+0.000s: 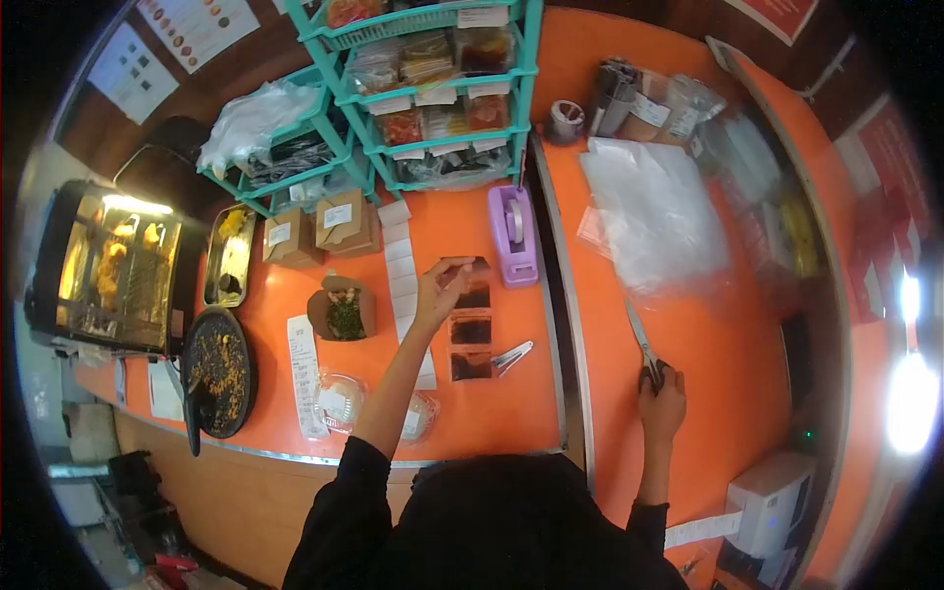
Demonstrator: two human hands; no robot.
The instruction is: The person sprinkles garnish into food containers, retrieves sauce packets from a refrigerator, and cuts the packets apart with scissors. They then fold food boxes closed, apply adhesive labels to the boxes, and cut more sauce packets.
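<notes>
My left hand [444,291] pinches the upper end of a strip of dark sauce sachets [470,330] lying on the orange counter. On the right-hand counter, my right hand [663,401] is closed around the black handles of a pair of scissors [641,339], whose metal blades point away from me. A stapler [513,356] lies just right of the lower sachets. Above them stands a purple tape dispenser [513,241]. To the left of my left forearm is an open cardboard food box [342,309] with green leafy food in it.
Two closed kraft boxes [347,222] stand behind the open one. Receipts, lidded clear cups [339,401] and a dark pan [220,374] are at left. A teal rack [433,88] rises at the back. Clear plastic bags [654,211] cover the right counter's far part; a label printer [772,503] sits near.
</notes>
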